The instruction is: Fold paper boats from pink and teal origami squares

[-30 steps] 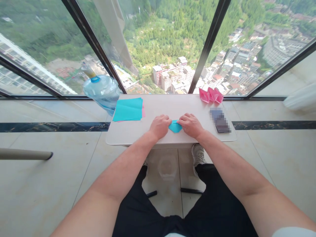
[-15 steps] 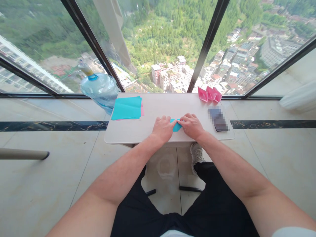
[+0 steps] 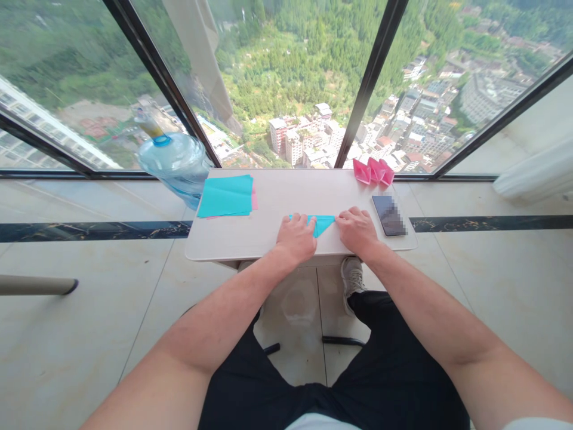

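Note:
A small folded piece of cyan paper (image 3: 322, 223) lies on the white table (image 3: 250, 239) between my hands. My left hand (image 3: 296, 237) rests on its left part, fingers curled down on the paper. At the paper's right tip sits my right hand (image 3: 358, 230), its fingers bent and pressing there. The paper shows as a flat triangle pointing toward me.
A stack of cyan and pink sheets (image 3: 226, 196) lies at the table's left. Folded pink paper shapes (image 3: 373, 171) stand at the far right edge, with a phone (image 3: 388, 215) just in front of them. A large water bottle (image 3: 172, 161) stands on the floor to the left, by the window.
My hands have moved apart, and the cyan paper now shows wider as a flat triangle. The view has shifted slightly.

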Available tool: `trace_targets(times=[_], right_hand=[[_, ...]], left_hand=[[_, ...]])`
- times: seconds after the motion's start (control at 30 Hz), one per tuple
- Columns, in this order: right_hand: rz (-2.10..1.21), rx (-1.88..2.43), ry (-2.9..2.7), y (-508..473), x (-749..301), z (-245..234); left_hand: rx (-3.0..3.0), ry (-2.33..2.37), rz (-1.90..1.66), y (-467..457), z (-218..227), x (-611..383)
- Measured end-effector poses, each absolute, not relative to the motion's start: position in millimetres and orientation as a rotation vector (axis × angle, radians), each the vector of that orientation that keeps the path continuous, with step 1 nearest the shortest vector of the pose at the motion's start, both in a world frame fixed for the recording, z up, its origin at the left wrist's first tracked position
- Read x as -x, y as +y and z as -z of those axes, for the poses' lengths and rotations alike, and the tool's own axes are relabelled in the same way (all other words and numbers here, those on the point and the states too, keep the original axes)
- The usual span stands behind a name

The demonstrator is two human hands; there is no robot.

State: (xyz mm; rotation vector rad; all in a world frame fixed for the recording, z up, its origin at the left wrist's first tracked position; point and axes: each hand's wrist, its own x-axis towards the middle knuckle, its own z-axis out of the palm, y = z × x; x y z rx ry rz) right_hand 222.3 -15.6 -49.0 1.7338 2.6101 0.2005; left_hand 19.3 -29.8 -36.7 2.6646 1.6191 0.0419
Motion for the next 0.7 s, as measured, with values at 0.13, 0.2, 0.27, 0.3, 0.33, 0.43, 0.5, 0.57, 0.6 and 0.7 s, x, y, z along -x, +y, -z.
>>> trace_targets(times=[0.13,0.2,0.27,0.3,0.33,0.43,0.5,0.57,0.6,0.7], right_hand=[[-0.202,-1.78,2.538,-22,-225,45],[-0.204,-1.839,2.519,-24,-221,44],[-0.221,-1.927,2.508,-26,-215,43],[-0.229,-1.963,2.517,-26,-210,43],[-0.231,-1.976,2.542,-26,-206,43],[-0.147,-1.839,2.682,-26,-192,42],[-0.061,-1.717,2.729,-26,-186,42],[-0.009,-1.674,2.714,-25,-182,42],[0.001,-1.675,2.698,-25,-181,41],[0.008,-1.685,2.665,-24,-179,39]], left_hand=[[-2.643,1.679,-0.075,-38,38,-24],[-2.63,1.694,-0.096,-40,40,-26],[-2.625,1.687,-0.113,-41,41,-28],[-2.622,1.68,-0.116,-41,41,-28],[-2.616,1.674,-0.115,-40,41,-29],[-2.607,1.658,-0.108,-40,41,-30],[-2.616,1.649,-0.107,-42,41,-31],[-2.613,1.656,-0.102,-45,42,-32],[-2.6,1.666,-0.096,-47,42,-32],[-2.528,1.709,-0.072,-50,41,-33]])
